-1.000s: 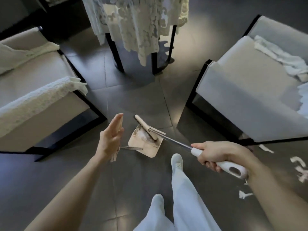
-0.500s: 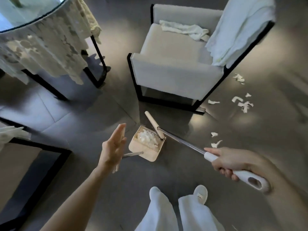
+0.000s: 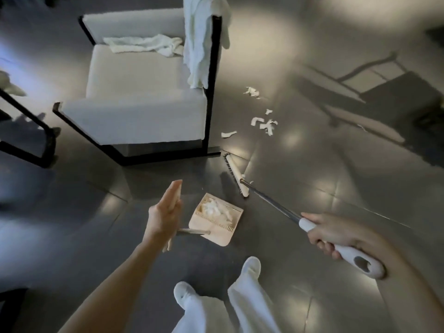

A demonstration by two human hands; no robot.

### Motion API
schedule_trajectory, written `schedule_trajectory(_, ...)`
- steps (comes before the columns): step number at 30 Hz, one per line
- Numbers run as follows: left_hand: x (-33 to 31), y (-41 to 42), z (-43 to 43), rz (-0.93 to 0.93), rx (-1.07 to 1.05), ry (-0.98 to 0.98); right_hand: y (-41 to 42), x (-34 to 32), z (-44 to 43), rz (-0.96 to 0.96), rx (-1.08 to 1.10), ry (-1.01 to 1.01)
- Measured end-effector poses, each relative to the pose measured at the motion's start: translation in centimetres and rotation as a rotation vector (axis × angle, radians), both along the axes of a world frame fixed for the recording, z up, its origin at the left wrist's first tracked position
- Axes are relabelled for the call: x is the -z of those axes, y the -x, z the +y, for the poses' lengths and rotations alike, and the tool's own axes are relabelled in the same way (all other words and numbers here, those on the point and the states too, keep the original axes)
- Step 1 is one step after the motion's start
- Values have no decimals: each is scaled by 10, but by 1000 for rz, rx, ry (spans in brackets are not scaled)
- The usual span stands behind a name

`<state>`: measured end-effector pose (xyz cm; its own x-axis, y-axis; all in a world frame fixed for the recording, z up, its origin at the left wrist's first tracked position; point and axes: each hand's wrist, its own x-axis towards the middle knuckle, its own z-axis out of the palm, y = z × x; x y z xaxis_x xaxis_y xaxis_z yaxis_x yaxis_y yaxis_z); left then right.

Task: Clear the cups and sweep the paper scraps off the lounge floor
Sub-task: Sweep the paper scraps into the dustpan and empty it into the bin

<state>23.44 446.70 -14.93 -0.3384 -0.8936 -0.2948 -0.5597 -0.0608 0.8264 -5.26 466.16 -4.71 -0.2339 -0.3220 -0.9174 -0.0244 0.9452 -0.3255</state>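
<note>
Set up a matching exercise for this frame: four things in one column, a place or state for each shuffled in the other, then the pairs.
Column 1
1. broom handle
2. dustpan
3. loose paper scraps
4. crumpled cloth

Column 2
A. on the armchair seat
B. scattered on the floor beside the armchair
C. gripped in the right hand
D. holding a pile of white scraps

Pairs: 1-C, 2-D, 3-B, 4-A.
</note>
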Motion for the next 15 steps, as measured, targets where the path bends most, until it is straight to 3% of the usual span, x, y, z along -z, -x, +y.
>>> schedule_trajectory(7,7,78,-4,-59,28,48,75,42,-1,18,127,31)
schedule_trajectory(15,10,110,-26,-118,70,74,78,91,-33,24,-201,-56)
